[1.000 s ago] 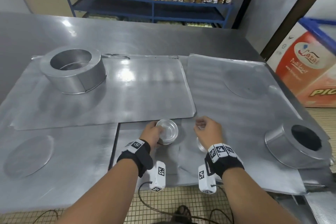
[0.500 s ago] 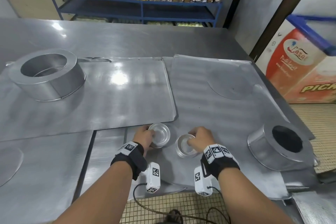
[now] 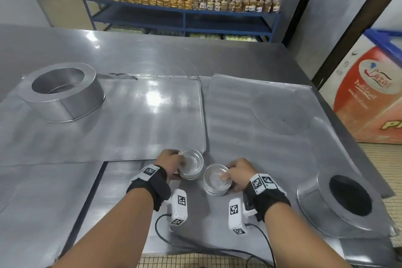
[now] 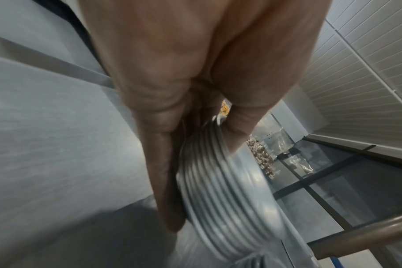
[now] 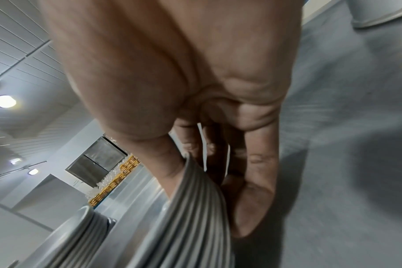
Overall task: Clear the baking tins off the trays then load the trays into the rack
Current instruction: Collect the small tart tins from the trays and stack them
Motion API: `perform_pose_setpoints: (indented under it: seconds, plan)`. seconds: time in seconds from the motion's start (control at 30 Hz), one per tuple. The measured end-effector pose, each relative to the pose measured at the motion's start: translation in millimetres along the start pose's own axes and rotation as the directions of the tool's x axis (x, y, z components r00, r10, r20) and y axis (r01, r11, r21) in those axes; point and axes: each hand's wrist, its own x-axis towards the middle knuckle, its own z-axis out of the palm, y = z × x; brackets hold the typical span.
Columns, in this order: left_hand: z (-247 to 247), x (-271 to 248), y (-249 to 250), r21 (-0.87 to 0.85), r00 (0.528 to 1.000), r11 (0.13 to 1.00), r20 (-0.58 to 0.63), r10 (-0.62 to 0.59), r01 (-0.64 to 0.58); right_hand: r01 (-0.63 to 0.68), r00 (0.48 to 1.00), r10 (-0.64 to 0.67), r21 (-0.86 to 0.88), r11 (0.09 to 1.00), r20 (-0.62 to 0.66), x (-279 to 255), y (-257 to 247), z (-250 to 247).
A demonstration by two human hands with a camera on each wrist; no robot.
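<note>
Two stacks of small round baking tins are held just above the near middle of the table. My left hand (image 3: 174, 164) grips the left stack (image 3: 192, 166), thumb over the rim and fingers along the ribbed side (image 4: 218, 208). My right hand (image 3: 233, 175) grips the right stack (image 3: 215, 183), thumb inside the rim, fingers under the stacked edges (image 5: 195, 208). Flat metal trays lie overlapping: one at the centre left (image 3: 134, 119), one at the right (image 3: 250, 128), one at the near left (image 3: 43, 191). A large round tin (image 3: 63, 91) stands on the left tray, another (image 3: 339, 204) on the right tray.
A flat metal disc (image 3: 282, 113) lies on the right tray. Behind the steel table (image 3: 152, 50) stands a blue shelf (image 3: 185, 17) full of bagged baked goods. An orange and white box (image 3: 374, 98) sits to the right. Cables hang below the wrists.
The right hand has brought its stack of small tins into view and lifted it beside the left stack. The head view has shifted, so the trays appear further left.
</note>
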Motion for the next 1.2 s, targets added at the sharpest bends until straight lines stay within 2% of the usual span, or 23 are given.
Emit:
perform_pose_setpoints:
  seconds: [0.17,0.4,0.63,0.9,1.07,1.2]
  plan:
    - [7,5,18,-0.095,1.0,0.995,-0.003,0.011,-0.011,0.031,1.0,-0.031,0.091,0.995,-0.001,-4,-28,-13]
    - [7,22,42,-0.105,0.998,0.993,-0.047,0.041,-0.045,0.073,0.996,-0.063,0.168,0.983,-0.062,8,-62,-15]
    - [-17,55,68,-0.138,0.997,0.99,-0.08,0.004,-0.015,0.111,0.991,-0.102,0.111,0.988,-0.087,31,-103,0]
    - [-58,134,112,-0.151,0.989,0.987,-0.131,-0.074,0.054,0.141,0.979,-0.125,0.088,0.986,-0.16,91,-171,24]
    - [-79,199,150,-0.132,0.984,0.991,-0.168,-0.054,0.032,0.157,0.971,-0.125,0.15,0.976,-0.202,146,-224,41]
    - [-92,257,186,-0.069,0.988,0.998,-0.152,-0.019,0.009,0.171,0.966,-0.123,0.208,0.963,-0.226,200,-266,50]
